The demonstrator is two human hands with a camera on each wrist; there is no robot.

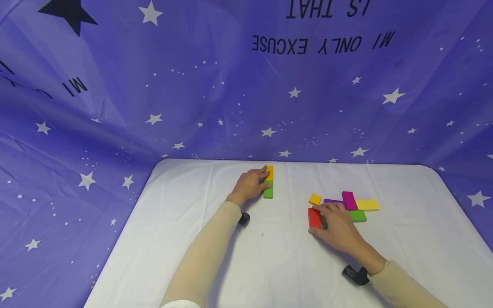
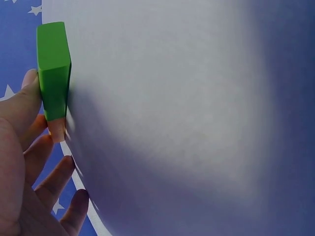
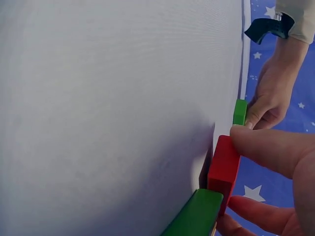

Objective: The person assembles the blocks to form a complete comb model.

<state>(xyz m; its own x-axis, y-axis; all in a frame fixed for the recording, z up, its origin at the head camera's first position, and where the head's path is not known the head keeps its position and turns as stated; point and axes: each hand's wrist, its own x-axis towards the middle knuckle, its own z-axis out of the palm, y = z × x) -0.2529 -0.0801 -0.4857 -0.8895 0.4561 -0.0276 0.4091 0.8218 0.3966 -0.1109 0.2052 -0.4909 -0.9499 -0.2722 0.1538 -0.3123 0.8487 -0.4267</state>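
At the far middle of the table, an orange block and a green block lie end to end in a line. My left hand rests against their left side, its fingers spread and the thumb on the green block in the left wrist view. To the right, my right hand pinches a red block by its ends, between thumb and index finger. Another green block lies right beside the red one in the right wrist view, mostly hidden under the hand from above.
Around the right hand lie a small yellow-orange block, a purple block, a magenta block, a pale yellow block and a green block. A starry blue cloth hangs behind the white table.
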